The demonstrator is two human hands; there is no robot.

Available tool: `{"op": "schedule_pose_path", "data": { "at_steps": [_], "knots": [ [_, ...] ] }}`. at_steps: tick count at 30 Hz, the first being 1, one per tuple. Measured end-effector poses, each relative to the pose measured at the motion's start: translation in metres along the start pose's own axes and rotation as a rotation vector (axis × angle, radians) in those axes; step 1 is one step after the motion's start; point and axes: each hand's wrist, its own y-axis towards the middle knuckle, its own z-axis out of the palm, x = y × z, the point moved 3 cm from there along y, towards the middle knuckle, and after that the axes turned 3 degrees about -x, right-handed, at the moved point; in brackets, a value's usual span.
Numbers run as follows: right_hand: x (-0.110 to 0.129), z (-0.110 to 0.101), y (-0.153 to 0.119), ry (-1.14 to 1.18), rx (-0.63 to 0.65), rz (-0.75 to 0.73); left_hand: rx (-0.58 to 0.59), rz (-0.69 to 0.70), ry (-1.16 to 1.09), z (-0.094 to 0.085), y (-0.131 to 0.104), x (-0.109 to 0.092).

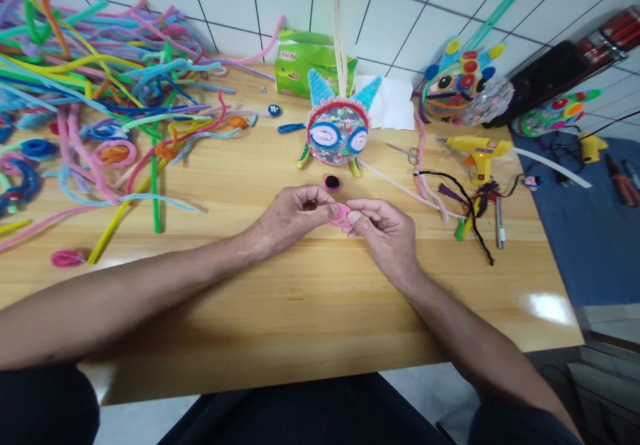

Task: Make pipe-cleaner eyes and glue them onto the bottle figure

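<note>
Between my two hands is a small pink pipe-cleaner coil (341,216), held just above the wooden table. My left hand (305,213) pinches its left side with thumb and fingers. On the right side, my right hand (383,230) grips the coil between thumb and fingertips. Just beyond lies a small black disc with a pink rim (332,183). Farther back stands a clear round lantern-like figure (339,140) with blue pipe-cleaner ears, a red and pink band and big oval eyes. A beige cord rises from its top.
Many coloured pipe cleaners (125,65) pile up at the left. A green tissue pack (305,65) stands behind the figure. Scissors (406,152), a yellow glue gun (479,154) and a cutter knife (500,224) lie to the right. Another decorated figure (457,88) stands near the wall.
</note>
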Motion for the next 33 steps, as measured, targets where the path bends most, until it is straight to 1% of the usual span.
{"op": "schedule_pose_path", "data": {
  "at_steps": [8,13,19,22,29,33],
  "knots": [
    [0.000,0.000,-0.002,-0.004,-0.045,-0.036,-0.051,0.020,-0.034,0.001,-0.001,-0.003],
    [0.001,0.003,-0.001,0.010,0.002,-0.014,-0.050,0.024,-0.049,0.001,-0.001,-0.004],
    [0.000,0.006,-0.001,0.019,0.045,0.022,-0.050,0.092,-0.034,0.000,-0.001,0.004],
    [-0.001,0.006,-0.001,0.031,0.053,0.035,-0.058,0.130,-0.028,-0.001,-0.003,0.005],
    [-0.001,0.008,0.000,0.032,0.050,0.037,-0.053,0.132,-0.070,0.002,-0.005,0.003],
    [-0.003,0.008,0.000,0.014,0.040,0.040,-0.074,0.171,-0.043,0.003,-0.005,0.006]
  ]
}}
